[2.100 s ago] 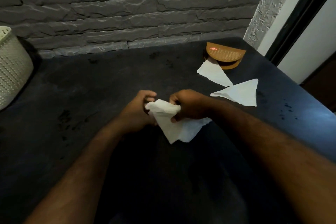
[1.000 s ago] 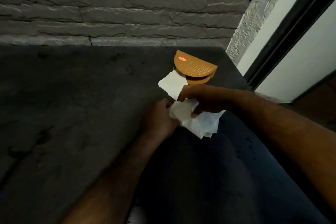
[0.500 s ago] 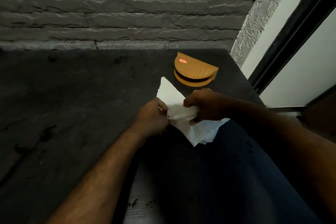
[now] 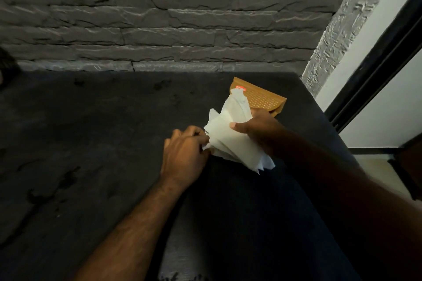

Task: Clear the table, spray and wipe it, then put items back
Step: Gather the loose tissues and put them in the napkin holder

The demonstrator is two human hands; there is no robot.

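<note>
Listing from the head view, the only view supplied:

Item 1. Paper napkins, white, a loose sheaf of several sheets, centre of the frame, held above the dark table and not lying on it. The upper tips reach toward the holder; the lower corners fan out unevenly at centre right. Handling, as a judgement: very light, soft and limp, easily creased or torn, and apt to slip sheet from sheet. Best held flat across the middle of the stack with thumb on one face and fingers on the other (a pinch at one corner would likely let the rest splay).

Item 2. Right hand, just right of centre, clasping the sheaf, thumb pressed on its near face and fingers behind.

Item 3. Left hand, just left of centre, fingers curled against the sheaf's left edge, pinching or squaring the sheets; which of the two cannot be told.

Item 4. Napkin holder, orange-brown, perforated, half-round, upper right of centre near the table's far corner, just behind the right hand. Whether the napkin tips touch it cannot be told. Probably rigid plastic and light.

Item 5. Stone-faced wall, across the top of the frame.
</note>
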